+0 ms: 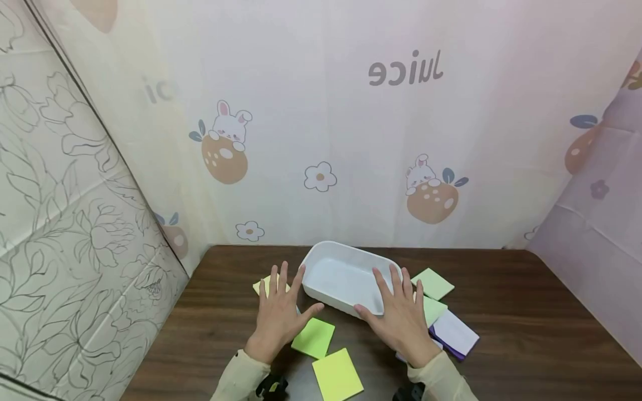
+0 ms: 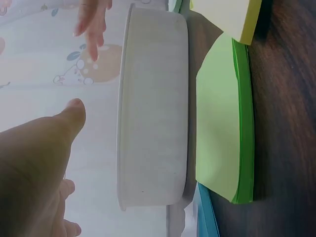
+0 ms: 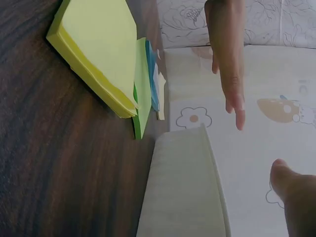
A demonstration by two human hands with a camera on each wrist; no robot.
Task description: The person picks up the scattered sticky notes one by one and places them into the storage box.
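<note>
Two cream sleeves [image 1: 238,374] at the bottom edge, both slanting inward over the dark wooden table [image 1: 526,323]. Has the left hand [image 1: 278,316] back upward and wide open, fingers straight and fanned, pointing forward, thumb stretched out to the right. Grips nothing with it. In the head view, brings the index fingertip just beside the left end of the white tub [image 1: 336,278] and partly covers a pale yellow pad [image 1: 261,288]; in the left wrist view, clear of the rim.

Has the right hand [image 1: 403,318] equally wide open, back upward, fingers long and separated, tilted a little leftward, thumb out toward the left. Grips nothing here either. Overlaps the tub's right end as seen from the head; in the right wrist view, thumb apart from the rim.

Between the hands, near the table's far edge: the tub, upright, open side up, slightly askew. By the left thumb, a lime green pad [image 1: 315,338]; closer to the sleeves, a bright yellow pad [image 1: 338,374]. Right of the right hand, two pale green pads [image 1: 433,284] and a white pad [image 1: 457,331], purple underneath.
</note>
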